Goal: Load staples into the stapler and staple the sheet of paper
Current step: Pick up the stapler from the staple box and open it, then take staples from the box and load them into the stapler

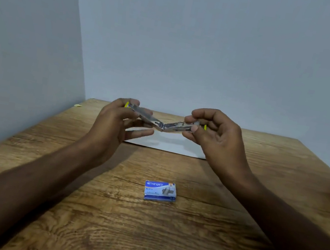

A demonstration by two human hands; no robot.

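Observation:
A small metal stapler [163,124] with yellow ends is held in the air, swung wide open at its hinge into a shallow V. My left hand [117,121] grips its left half and my right hand [212,132] grips its right half. Below and behind it a white sheet of paper [167,144] lies flat on the wooden table [122,226]. A blue and white staple box [160,191] lies closed on the table, nearer to me than the hands.
Grey walls stand at the left and at the back, meeting in the far left corner. A small yellowish scrap [78,105] lies by the left wall. The table's right edge runs diagonally at the far right.

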